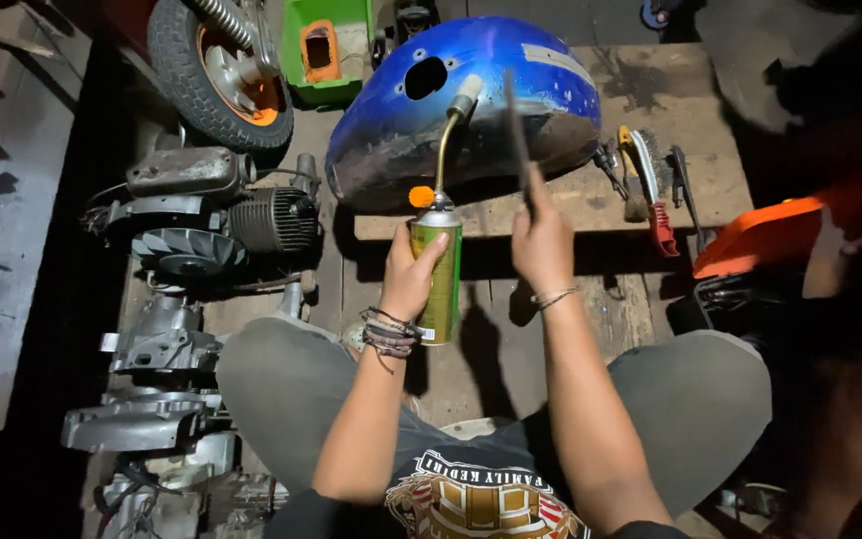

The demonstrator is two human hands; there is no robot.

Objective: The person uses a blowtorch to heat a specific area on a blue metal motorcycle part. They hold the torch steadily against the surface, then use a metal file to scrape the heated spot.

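Observation:
My left hand [409,271] grips a green-and-gold gas canister torch [440,274], its bent brass tube and nozzle [461,105] pointing at a blue curved metal body panel [471,95] with a hole, lying on a wooden board [650,110]. My right hand [541,245] holds a thin flat dark blade or scraper [519,140] upright, its tip against the panel's worn lower edge. Both wrists wear bracelets. My knees in grey shorts frame the lower view.
An engine with cooling fins [221,225] and other engine parts [152,399] lie at left. A wheel with orange hub [221,75] and a green box [326,45] are at top. Hand tools and brushes [646,190] rest on the board's right. An orange part [750,235] sits far right.

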